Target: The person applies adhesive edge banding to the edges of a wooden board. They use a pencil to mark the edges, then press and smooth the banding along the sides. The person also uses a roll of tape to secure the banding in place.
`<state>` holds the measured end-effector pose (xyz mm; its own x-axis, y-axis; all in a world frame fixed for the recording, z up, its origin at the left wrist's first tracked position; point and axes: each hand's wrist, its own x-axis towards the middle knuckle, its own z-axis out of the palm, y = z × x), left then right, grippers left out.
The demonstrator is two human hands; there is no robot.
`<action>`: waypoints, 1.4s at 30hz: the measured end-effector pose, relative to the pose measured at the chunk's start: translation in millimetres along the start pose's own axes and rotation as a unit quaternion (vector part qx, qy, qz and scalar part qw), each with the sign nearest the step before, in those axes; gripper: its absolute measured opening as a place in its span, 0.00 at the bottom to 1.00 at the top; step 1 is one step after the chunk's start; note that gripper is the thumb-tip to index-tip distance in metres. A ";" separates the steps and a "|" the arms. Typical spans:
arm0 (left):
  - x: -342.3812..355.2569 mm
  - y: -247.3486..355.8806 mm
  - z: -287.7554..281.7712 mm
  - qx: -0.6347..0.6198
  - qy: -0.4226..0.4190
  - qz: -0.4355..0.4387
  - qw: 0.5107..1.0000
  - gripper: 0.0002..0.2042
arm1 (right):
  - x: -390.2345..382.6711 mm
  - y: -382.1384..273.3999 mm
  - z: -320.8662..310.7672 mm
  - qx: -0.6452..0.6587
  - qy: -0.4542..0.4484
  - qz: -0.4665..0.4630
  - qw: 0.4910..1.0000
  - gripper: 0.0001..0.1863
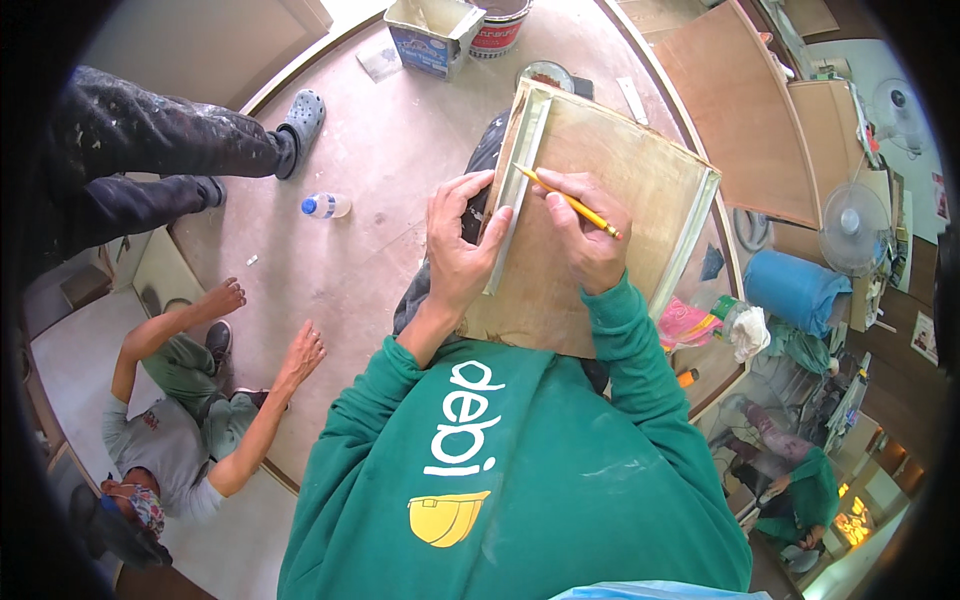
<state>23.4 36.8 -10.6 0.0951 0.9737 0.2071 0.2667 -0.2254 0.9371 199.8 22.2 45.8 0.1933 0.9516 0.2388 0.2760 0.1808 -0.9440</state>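
Note:
A square wooden panel [610, 230] with pale strips along two sides rests in front of me over my legs. My left hand [462, 235] grips its left edge, thumb beside the pale strip [520, 185], fingers curled at the side. My right hand [582, 230] holds a yellow pencil [603, 223] over the panel, its tip close to that left strip.
A bottle [326, 206], cardboard box [420, 50] and bucket [495, 30] stand on the floor [370, 130]. A standing person's legs [160, 130] are upper left; a seated person [170, 445] is lower left; another person [800, 490], fans [850, 225] and blue roll [785, 288] are right.

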 end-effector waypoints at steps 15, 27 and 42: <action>-2.0 -0.6 -3.0 0.000 -0.005 -0.001 1.000 0.22 | 11.9 10.1 -0.2 -0.133 -0.078 -0.121 0.981 0.09; -10.4 28.5 -20.6 0.052 -0.019 -0.084 0.995 0.22 | 62.7 3.9 -42.4 -0.108 -0.298 -0.101 0.943 0.07; 35.5 31.4 -17.0 -0.114 -0.253 -0.222 0.935 0.15 | 76.3 29.0 -143.4 -0.383 -0.065 0.075 0.918 0.15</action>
<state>18.8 64.8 31.0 0.4803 0.8161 -0.3214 0.1817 0.2659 0.9467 357.6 64.4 69.3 0.1833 0.9821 0.0435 0.8465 -0.1352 -0.5149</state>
